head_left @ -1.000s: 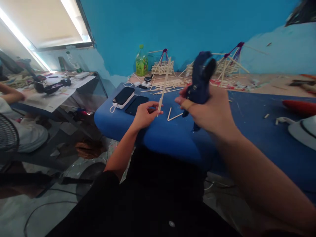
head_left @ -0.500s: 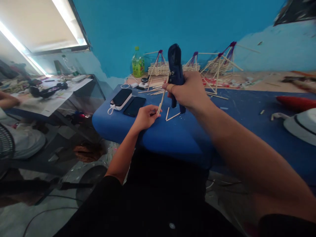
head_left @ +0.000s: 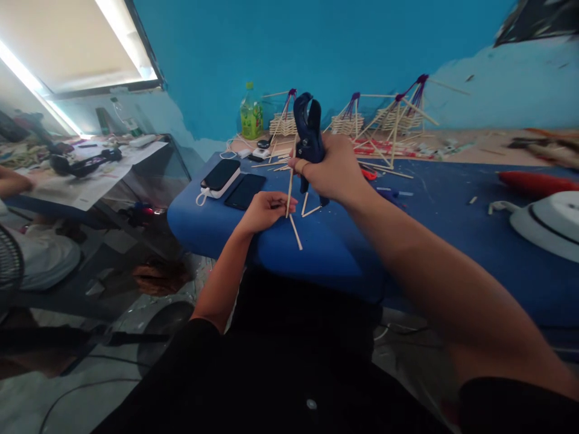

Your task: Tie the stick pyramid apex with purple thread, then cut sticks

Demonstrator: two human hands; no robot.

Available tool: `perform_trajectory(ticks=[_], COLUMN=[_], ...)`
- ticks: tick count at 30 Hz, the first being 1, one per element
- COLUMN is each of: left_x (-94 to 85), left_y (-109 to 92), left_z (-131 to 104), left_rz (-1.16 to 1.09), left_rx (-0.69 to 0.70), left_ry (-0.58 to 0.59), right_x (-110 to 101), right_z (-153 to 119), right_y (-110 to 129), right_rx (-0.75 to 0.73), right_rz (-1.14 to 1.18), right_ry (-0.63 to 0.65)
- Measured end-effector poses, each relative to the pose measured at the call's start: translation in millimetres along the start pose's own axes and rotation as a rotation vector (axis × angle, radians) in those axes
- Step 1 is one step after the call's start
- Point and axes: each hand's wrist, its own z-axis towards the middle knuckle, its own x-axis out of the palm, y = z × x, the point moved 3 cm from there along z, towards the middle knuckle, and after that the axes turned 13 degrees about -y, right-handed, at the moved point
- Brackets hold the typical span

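My left hand (head_left: 265, 211) is closed, pinching a thin wooden stick (head_left: 288, 196) that stands nearly upright. A second short stick (head_left: 295, 234) slants down toward the table edge from beside my fingertips; whether they grip it too is unclear. My right hand (head_left: 332, 166) is wrapped round a dark blue plier-like tool (head_left: 309, 135), its curved jaws pointing up and apart, its handles pointing down. The thumb and finger of that hand also touch the upper part of the upright stick. Just right of my left fingertips, two short sticks (head_left: 312, 211) form a V on the blue tabletop (head_left: 316, 244).
Behind my hands lie loose sticks and several stick structures (head_left: 348, 123) with purple ties. A green-labelled bottle (head_left: 251, 114), a phone (head_left: 245, 191) and a white power bank (head_left: 221, 178) stand left. A white domed object (head_left: 549, 223) sits right. Another person's arm (head_left: 13, 182) shows far left.
The tool has tilted and its jaws now show apart. The long stick has swung more upright. A short stick now slants below my left fingertips, and a red-orange item shows behind my right wrist.
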Motion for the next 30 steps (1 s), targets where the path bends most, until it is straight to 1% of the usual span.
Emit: perform_trajectory(ticks=[1, 2, 3, 5, 6, 8, 9, 10, 11, 12, 13, 14, 15, 16, 17, 18, 19, 22, 23, 25, 27, 28, 30], left_x=[0.8, 0.6, -0.7, -5.1, -7.3, -6.0, -2.7, 3.7, 12.6, 22.8, 31.4, 36.6, 39.0, 38.9, 36.7, 32.5, 26.7, 4.5, -1.8, -10.1, -11.5, -9.8, -3.6], left_y=[-3, -8, -12, -16, -14, 5, 16, 31, 48, 68, 88, 106, 119, 127, 131, 133, 132, 130, 130, 127, 117, 109, 84], left_z=[1, 1, -2, -18, -34, -78, -105, -131, -154, -173, -186, -196, -203, -206, -207, -206, -206, -213, -218, -226, -229, -227, -216], left_rz=[0.023, 0.064, 0.118, 0.228, 0.274, 0.300, 0.314, 0.312, 0.304, 0.327, 0.374, 0.396, 0.387, 0.369, 0.344, 0.323, 0.317, 0.375, 0.400, 0.444, 0.471, 0.477, 0.468], left_rx=[0.021, 0.072, 0.149, 0.308, 0.393, 0.484, 0.640, 0.778, 0.829, 0.759, 0.574, 0.365, 0.198, 0.080, 0.016, 0.006, 0.032, 0.164, 0.201, 0.261, 0.301, 0.316, 0.336], left_ry=[0.003, -0.033, -0.110, -0.336, -0.467, -0.571, -0.590, -0.506, -0.311, -0.050, 0.187, 0.359, 0.470, 0.541, 0.568, 0.560, 0.528, 0.368, 0.343, 0.330, 0.328, 0.321, 0.294], right_x=[0, 0, 1, 2, 2, 1, 0, -1, -3, -5, -8, -10, -12, -13, -15, -15, -15, -14, -13, -12, -11, -11, -11], right_z=[0, -1, -1, 0, 1, 1, 1, 0, -1, -3, -5, -8, -10, -11, -12, -13, -13, -11, -10, -9, -8, -8, -7], right_y=[1, 1, 2, 2, 1, 0, 0, 0, 1, 2, 3, 5, 7, 9, 11, 12, 12, 9, 8, 7, 6, 7, 6], right_rx=[-0.014, -0.026, -0.035, -0.042, -0.040, -0.031, -0.025, -0.021, -0.018, -0.016, -0.014, -0.012, -0.012, -0.014, -0.018, -0.024, -0.027, -0.019, -0.010, 0.017, 0.043, 0.050, 0.042], right_rz=[-0.010, -0.021, -0.034, -0.058, -0.069, -0.084, -0.087, -0.086, -0.084, -0.079, -0.074, -0.068, -0.062, -0.059, -0.061, -0.066, -0.073, -0.082, -0.077, -0.073, -0.085, -0.093, -0.103], right_ry=[0.001, 0.004, 0.007, 0.014, 0.016, 0.019, 0.020, 0.019, 0.017, 0.016, 0.018, 0.022, 0.028, 0.031, 0.031, 0.026, 0.020, 0.015, 0.016, 0.010, -0.005, -0.010, -0.007])
